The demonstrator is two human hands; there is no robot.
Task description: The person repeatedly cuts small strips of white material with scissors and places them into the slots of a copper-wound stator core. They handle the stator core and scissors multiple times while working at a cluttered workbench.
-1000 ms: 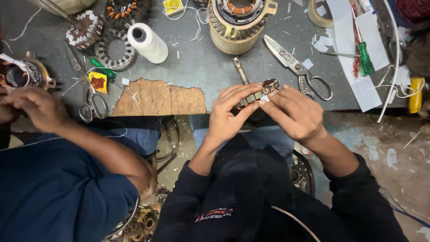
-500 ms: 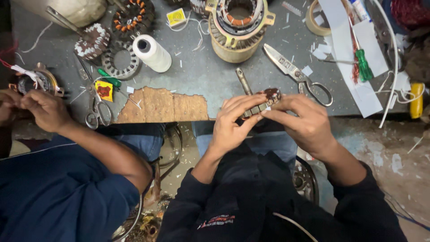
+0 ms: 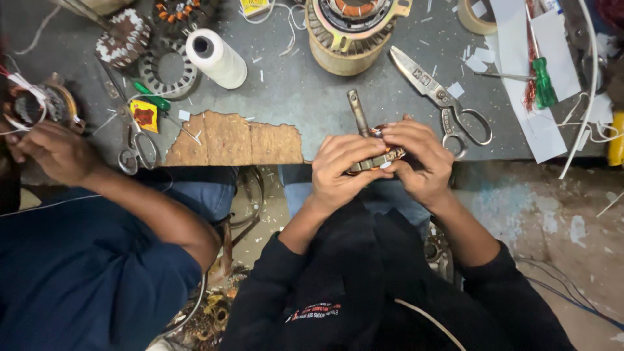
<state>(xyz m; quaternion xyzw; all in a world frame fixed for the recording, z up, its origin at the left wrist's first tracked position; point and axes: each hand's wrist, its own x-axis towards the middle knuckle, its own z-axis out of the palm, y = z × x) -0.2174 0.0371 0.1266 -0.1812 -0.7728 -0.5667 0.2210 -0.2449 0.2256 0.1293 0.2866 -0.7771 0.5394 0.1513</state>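
My left hand [image 3: 341, 170] and my right hand [image 3: 419, 159] are closed together around a small motor stator [image 3: 377, 160] with copper windings, held at the near edge of the grey workbench [image 3: 292, 97]. Fingers of both hands wrap over it, so most of it is hidden. A metal tool handle [image 3: 357, 112] lies on the bench just beyond my left fingers. Large scissors [image 3: 442, 101] lie right of my hands.
A co-worker's hand [image 3: 55, 151] at the left works on a wound coil [image 3: 36, 104]. On the bench: a white thread spool [image 3: 216, 58], a big stator [image 3: 354, 29], smaller scissors [image 3: 133, 146], a green screwdriver [image 3: 541, 81], tape roll [image 3: 474, 14], worn wooden edge [image 3: 234, 140].
My hands with the stator have drawn slightly closer together at the bench edge, fingers covering more of it. The co-worker's hand has shifted a little near the coil.
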